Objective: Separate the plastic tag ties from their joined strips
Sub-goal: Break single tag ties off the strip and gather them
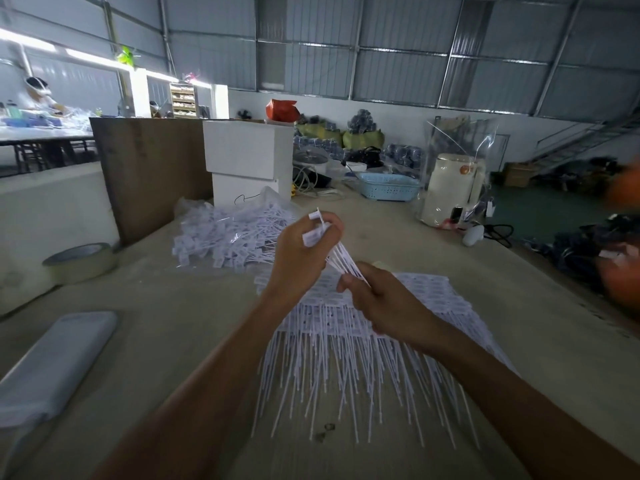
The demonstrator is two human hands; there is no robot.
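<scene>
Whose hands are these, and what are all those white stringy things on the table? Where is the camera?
The camera sits on a person's head and looks down, so you see that person's own two arms. The left hand and the right hand together hold a small bunch of thin white plastic tag ties, gripping it at each end. Under the hands, on the beige table, lies a stack of white joined tie strips with long tails pointing toward the person. Farther back is a loose pile of white separated ties. To the left sit a roll of pale tape and a flat grey pouch.
</scene>
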